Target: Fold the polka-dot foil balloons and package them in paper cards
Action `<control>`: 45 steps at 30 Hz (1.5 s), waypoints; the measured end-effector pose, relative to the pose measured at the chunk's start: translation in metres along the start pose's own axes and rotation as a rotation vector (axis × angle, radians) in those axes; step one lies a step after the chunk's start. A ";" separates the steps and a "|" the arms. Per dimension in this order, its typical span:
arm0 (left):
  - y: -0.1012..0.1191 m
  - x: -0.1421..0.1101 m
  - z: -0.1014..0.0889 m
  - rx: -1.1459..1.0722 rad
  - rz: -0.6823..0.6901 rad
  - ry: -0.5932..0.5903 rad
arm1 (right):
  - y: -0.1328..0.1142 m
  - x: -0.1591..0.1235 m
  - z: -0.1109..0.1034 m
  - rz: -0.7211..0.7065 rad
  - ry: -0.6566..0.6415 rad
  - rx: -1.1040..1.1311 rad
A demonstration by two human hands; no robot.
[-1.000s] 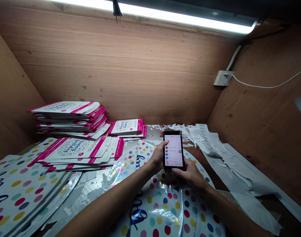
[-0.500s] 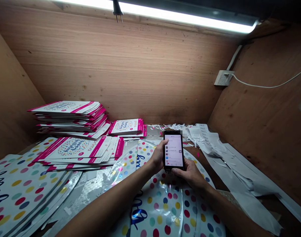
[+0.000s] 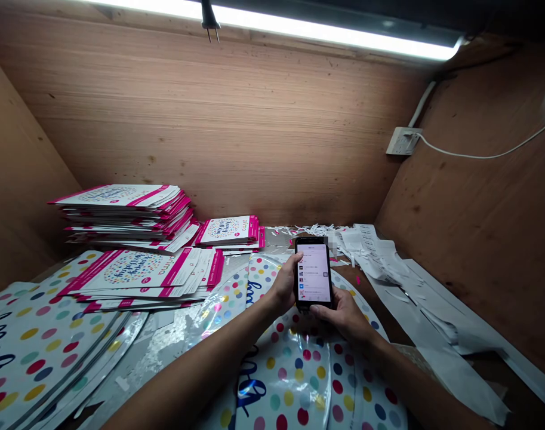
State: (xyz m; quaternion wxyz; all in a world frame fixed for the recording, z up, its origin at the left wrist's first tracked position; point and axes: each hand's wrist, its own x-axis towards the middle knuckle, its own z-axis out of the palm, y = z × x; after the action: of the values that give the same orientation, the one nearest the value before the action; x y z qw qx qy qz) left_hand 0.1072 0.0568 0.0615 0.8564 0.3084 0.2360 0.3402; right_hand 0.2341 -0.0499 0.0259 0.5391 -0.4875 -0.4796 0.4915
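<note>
A black smartphone (image 3: 314,272) with a lit, pale list on its screen is held upright between both hands. My left hand (image 3: 285,286) grips its left edge, the thumb over the upper left of the screen. At the lower right corner, my right hand (image 3: 341,312) is closed round the phone with its thumb along the bottom edge. The fingers behind the phone are hidden. Under my hands and forearms lie glossy plastic sheets with coloured dots (image 3: 294,370) and blue lettering.
Pink-and-white printed cards are piled in a tall stack (image 3: 124,215), a lower stack (image 3: 151,272) and a small stack (image 3: 230,230). More dotted sheets (image 3: 39,334) lie left. White paper strips (image 3: 415,304) run along the right. A wall socket (image 3: 403,141) holds a white cable.
Almost nothing differs. The phone and both hands keep their places, with only a very slight shift of the whole view.
</note>
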 end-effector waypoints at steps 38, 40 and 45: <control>-0.001 0.001 -0.001 0.026 0.025 -0.008 | -0.001 0.000 0.000 -0.032 -0.021 -0.012; 0.000 0.000 0.000 0.031 0.033 -0.005 | -0.001 0.000 0.000 -0.028 -0.024 -0.005; 0.000 0.000 0.001 0.022 0.031 -0.011 | 0.002 0.001 0.000 -0.034 -0.022 0.003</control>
State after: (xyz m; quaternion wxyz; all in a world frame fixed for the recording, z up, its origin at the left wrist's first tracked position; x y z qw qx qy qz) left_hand 0.1075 0.0566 0.0620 0.8489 0.3235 0.2303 0.3488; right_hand 0.2341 -0.0494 0.0243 0.5429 -0.4732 -0.4928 0.4884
